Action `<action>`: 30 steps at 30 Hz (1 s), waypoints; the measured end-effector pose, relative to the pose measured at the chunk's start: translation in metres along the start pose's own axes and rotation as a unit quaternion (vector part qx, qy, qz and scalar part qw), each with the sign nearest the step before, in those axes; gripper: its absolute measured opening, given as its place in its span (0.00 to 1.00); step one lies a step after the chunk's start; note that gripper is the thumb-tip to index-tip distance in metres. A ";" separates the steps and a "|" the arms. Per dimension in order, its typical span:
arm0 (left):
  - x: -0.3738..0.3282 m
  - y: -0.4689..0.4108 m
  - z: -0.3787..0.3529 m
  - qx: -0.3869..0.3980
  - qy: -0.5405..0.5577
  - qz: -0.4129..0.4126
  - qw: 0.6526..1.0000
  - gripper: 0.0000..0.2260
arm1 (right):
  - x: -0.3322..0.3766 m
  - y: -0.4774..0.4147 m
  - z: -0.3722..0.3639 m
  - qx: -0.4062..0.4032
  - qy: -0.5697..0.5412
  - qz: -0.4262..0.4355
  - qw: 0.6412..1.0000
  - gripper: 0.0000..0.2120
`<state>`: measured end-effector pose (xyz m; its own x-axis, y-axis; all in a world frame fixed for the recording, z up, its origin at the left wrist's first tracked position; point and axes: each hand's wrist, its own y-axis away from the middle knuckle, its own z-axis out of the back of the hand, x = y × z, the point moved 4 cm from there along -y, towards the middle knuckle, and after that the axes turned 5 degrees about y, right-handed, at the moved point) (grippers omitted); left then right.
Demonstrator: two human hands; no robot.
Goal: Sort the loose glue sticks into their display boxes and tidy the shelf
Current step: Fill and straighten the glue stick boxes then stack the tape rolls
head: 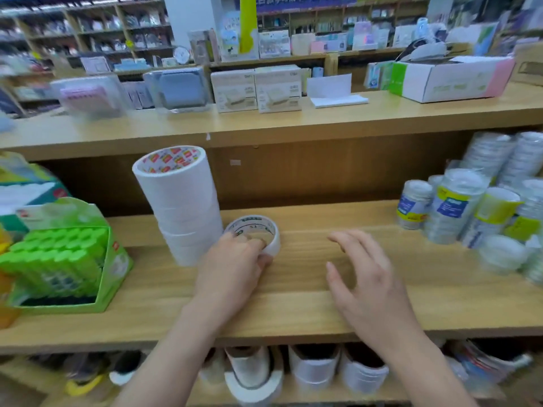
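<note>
A green display box (pixel 113 277) at the left of the wooden shelf (pixel 293 304) holds several green-capped glue sticks (pixel 58 254) standing in rows. My left hand (pixel 232 265) grips a small white tape roll (pixel 258 233) lying flat on the shelf, fingers hooked into its core. Right beside it stands a tall stack of white tape rolls (pixel 182 201). My right hand (pixel 364 277) hovers over the bare shelf to the right, fingers spread and holding nothing.
Stacks of clear tape rolls (pixel 476 212) crowd the shelf's right end. Another green and white box (pixel 20 189) sits at the far left. The upper shelf carries white boxes (pixel 255 89) and a large carton (pixel 449 77). More tape rolls (pixel 255 374) lie on the shelf below.
</note>
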<state>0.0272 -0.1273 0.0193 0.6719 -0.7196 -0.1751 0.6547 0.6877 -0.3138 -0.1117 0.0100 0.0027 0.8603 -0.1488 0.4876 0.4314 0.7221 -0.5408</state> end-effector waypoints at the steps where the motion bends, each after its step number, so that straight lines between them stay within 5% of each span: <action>1: 0.003 0.003 0.001 -0.027 0.054 -0.014 0.998 0.09 | 0.004 -0.001 -0.006 0.021 -0.006 -0.002 1.000 0.19; 4: 0.019 0.018 0.019 -0.190 0.156 -0.027 0.969 0.13 | 0.022 -0.008 -0.024 0.092 -0.015 -0.007 0.996 0.24; 7: 0.052 0.041 0.037 -0.340 0.213 0.064 0.914 0.26 | 0.038 -0.023 -0.043 0.168 0.004 -0.009 0.986 0.33; 12: 0.092 0.032 0.018 -0.209 0.398 0.256 0.856 0.51 | 0.049 -0.051 -0.072 0.216 -0.015 -0.024 0.976 0.41; 30: 0.071 0.012 0.005 -0.074 0.455 0.180 0.869 0.47 | 0.015 -0.053 -0.042 0.210 -0.117 -0.070 0.968 0.42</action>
<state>0.0840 -0.1695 0.0083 0.2270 -0.2839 -0.9316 0.3608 0.9130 -0.1904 -0.1106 -0.0590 0.0103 0.6948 -0.1439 0.7047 0.3491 0.9241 -0.1554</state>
